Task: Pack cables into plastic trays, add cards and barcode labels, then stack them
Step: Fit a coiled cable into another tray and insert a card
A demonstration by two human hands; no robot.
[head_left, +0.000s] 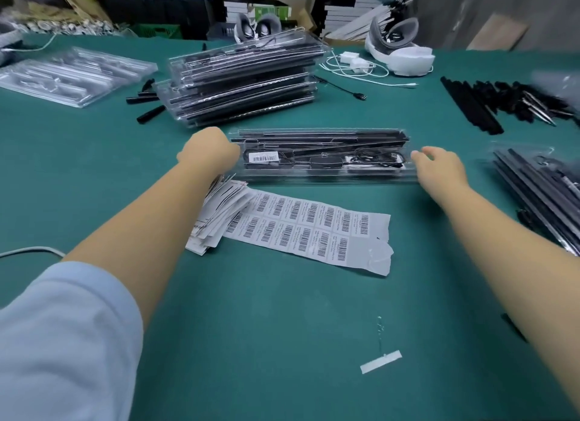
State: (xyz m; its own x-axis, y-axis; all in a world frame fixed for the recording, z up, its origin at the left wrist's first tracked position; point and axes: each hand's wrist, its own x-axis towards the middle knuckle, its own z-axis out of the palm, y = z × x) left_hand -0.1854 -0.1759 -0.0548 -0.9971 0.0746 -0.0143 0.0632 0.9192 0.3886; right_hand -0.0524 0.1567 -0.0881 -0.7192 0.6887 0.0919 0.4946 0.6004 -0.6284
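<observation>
A clear plastic tray (323,172) lies across the middle of the green table, filled with black cables and a black card, with a barcode label (263,157) stuck near its left end. My left hand (208,150) grips the tray's left end; its fingers are hidden behind the hand. My right hand (439,166) holds the right end, thumb and fingers curled at the edge. Behind it stands a stack of packed trays (244,81). A sheet of barcode labels (310,229) lies just in front, with a pile of white cards (216,216) at its left.
Empty clear trays (72,72) lie at the far left. Loose black cables (514,103) are heaped at the far right, more filled trays (546,185) at the right edge. White chargers with cords (354,62) and headsets sit at the back. A label scrap (381,361) lies near me.
</observation>
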